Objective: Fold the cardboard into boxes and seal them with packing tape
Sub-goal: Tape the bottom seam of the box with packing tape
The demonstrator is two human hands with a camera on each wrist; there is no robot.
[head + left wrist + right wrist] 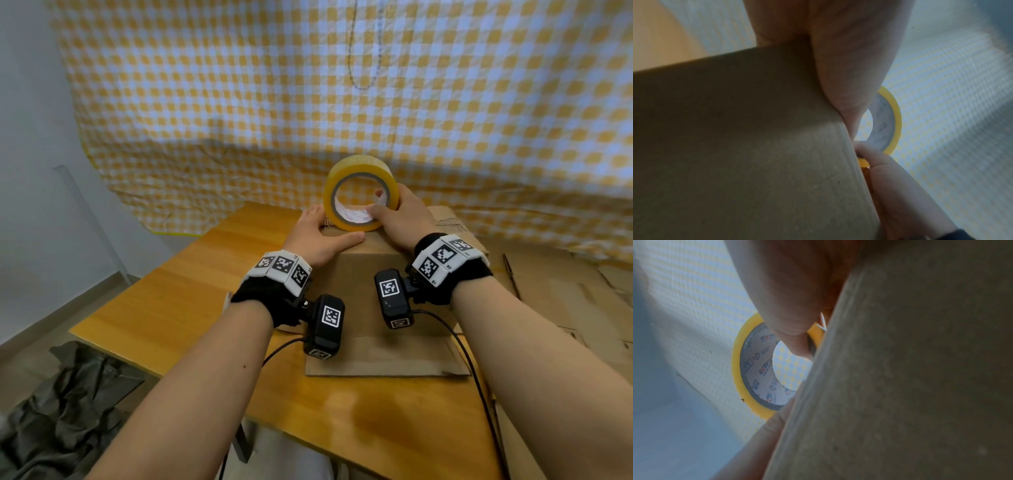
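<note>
Dark crumpled cloth (65,404) on the floor at far left, off the job. Wooden counter (178,291) carrying the work, set against a yellow checked curtain (308,85).

Left hand (320,236) flat on the top of the box (370,274), fingers spread and straight, thumb along the near top edge. Likely placed so to pin the flaps shut and steady the box while tape goes on. Holding nothing.

Box in mid-counter, folded up, resting on a flat sheet of cardboard (387,356).

Tape roll (359,192) upright on its edge at the far top edge of the box, just beyond the left fingertips. Held upright presumably so the tape can pay out along the seam.

Right hand (400,216) curled round the right side of the roll, thumb hooked inside the core, fingers on the outer rim; confirmed in the right wrist view, thumb (797,331) inside the ring. Free end of tape not made out; wrist views too blurred to say whether any is stuck down yet.

More flat cardboard (582,308) stacked at right, waiting to be folded.
</note>
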